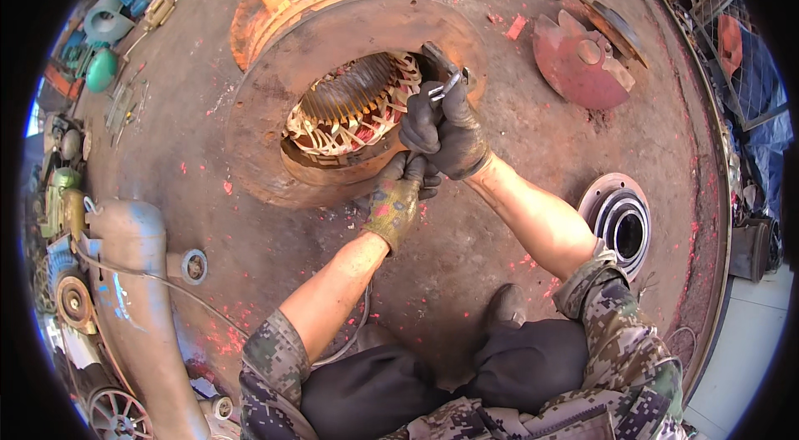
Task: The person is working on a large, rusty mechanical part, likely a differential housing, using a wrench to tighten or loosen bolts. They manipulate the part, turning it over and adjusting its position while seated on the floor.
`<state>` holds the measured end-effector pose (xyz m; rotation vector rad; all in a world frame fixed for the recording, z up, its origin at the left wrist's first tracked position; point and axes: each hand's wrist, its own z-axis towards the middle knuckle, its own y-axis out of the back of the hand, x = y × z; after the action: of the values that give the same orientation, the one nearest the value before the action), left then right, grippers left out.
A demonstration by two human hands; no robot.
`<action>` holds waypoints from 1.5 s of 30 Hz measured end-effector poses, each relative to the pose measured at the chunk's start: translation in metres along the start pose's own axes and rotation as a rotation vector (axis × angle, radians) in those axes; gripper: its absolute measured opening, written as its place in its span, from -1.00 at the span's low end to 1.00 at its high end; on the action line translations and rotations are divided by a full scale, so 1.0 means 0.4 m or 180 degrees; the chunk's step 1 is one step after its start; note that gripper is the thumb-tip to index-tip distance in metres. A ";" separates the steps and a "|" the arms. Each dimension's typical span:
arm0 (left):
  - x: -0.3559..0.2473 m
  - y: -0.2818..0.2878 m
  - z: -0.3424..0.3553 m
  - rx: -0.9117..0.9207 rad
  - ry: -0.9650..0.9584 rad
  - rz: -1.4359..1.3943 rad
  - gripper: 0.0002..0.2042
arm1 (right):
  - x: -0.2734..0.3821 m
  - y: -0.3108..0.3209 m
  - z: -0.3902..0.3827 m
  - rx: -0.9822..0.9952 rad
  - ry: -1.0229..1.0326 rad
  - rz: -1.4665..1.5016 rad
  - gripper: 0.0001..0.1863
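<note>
Both gloved hands work at the stator's (349, 107) rim: right hand (449, 136) clamps pliers (441, 78) shut, left hand (399, 194) rests curled, holding nothing visible. Winding removal seems underway; next needs a firm pull.

No packages, labels, signs or screens are visible.

Gloved right hand (445, 130) grips pliers (443, 74) at the stator (354, 103) windings — left hand (401, 194) just below.
</note>
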<state>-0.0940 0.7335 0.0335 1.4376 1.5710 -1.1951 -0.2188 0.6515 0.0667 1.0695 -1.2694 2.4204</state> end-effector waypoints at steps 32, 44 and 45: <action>-0.394 0.052 -0.116 -0.0948 -0.2356 0.1881 -0.76 | 0.276 0.044 -0.091 -0.0341 -0.0879 -0.6602 -0.78; -0.244 0.133 -0.153 -0.0546 -0.1255 0.0215 -0.46 | 0.040 -0.216 0.010 -0.1231 -0.0769 -0.1662 -0.51; -0.283 0.122 -0.152 -0.0744 -0.1460 0.0568 -0.49 | 0.062 -0.215 0.014 -0.1128 -0.0946 -0.1924 -0.48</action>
<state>-0.0227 0.7487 0.1502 1.0376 1.1935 -1.0981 -0.1922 0.6958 0.1401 1.4709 -1.1706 1.5742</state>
